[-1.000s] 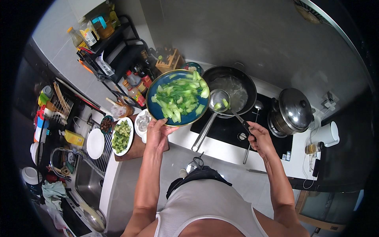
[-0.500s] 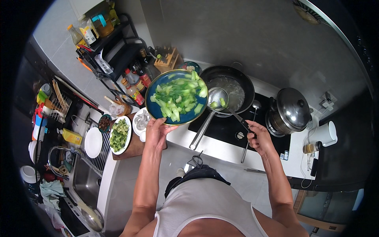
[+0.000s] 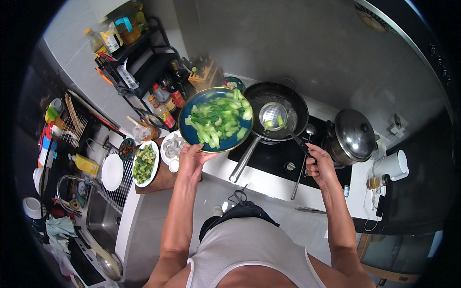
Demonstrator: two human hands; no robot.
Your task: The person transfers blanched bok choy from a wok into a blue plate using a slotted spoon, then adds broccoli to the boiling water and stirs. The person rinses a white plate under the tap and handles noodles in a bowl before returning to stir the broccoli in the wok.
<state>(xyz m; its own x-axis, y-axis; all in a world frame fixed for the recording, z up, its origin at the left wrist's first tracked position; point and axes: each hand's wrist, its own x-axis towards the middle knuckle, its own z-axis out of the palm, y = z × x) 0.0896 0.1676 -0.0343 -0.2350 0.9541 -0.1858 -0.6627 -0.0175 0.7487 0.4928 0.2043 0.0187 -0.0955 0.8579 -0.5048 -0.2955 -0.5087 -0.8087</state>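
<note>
My left hand [image 3: 191,161] is closed on the near rim of a blue plate [image 3: 194,103] heaped with cut leafy greens [image 3: 216,117]. The plate is held just left of a black wok [image 3: 259,91] on the stove. Gripped in my right hand [image 3: 319,165] is the dark handle of a perforated skimmer [image 3: 273,111]. Its round metal bowl is over the wok and carries a few small pieces of green stem. Clear liquid shows in the wok around it. The wok's metal handle [image 3: 245,159] points toward me, touched by neither hand.
A lidded steel pot [image 3: 355,134] stands right of the wok, with a long-handled ladle [image 3: 303,163] between them. On the left are a plate of chopped green vegetables [image 3: 145,164], a white plate [image 3: 112,173], a sink [image 3: 103,221] and a black rack of bottles [image 3: 149,72].
My right hand has shifted slightly right, and the skimmer bowl has moved from the wok's left side toward its middle. My left hand and the plate have barely moved.
</note>
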